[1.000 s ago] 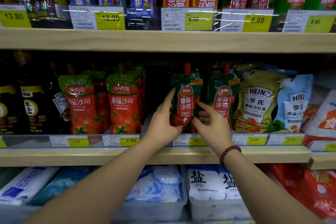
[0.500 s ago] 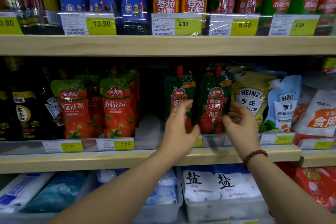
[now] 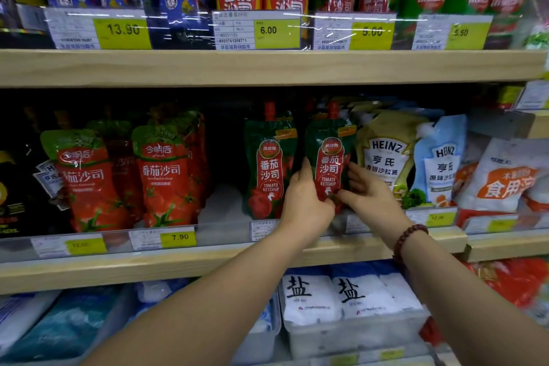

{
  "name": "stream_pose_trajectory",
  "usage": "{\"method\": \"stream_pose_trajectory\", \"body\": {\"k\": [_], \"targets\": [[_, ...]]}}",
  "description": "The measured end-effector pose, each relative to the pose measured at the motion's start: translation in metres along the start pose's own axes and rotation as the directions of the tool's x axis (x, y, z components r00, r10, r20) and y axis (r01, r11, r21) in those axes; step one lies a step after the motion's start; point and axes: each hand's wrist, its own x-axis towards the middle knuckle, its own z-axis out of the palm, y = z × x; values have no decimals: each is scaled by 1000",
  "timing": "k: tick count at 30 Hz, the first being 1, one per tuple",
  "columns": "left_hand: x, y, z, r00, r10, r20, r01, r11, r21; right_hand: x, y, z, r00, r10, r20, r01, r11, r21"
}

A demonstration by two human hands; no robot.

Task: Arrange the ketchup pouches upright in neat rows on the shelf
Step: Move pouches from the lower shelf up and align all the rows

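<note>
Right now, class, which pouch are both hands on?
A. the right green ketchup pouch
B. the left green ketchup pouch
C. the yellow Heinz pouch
A: the left hand and right hand pinch the base of the right green ketchup pouch.

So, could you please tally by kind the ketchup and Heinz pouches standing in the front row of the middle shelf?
Red ketchup pouches: 2
Green ketchup pouches: 2, the right one held by the left hand and right hand
Heinz pouches: 2
Total: 6
</note>
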Motion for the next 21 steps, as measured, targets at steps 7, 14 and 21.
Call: {"method": "stream_pose_trajectory", "body": {"k": [7,14,21], "targets": [[-1,-2,-2,1000,28,0,-28,1000,14,-12,6,-3,991,-120,-54,110,982,-155],[14,10,12,992,-88,-88,81,994,-77,-41,25,-25,925,-368,-99,269,814,-514],[22,9,25,964,-144,-223,149,989,5,-42,26,-22,922,-384,-49,291,769,-569]]}}
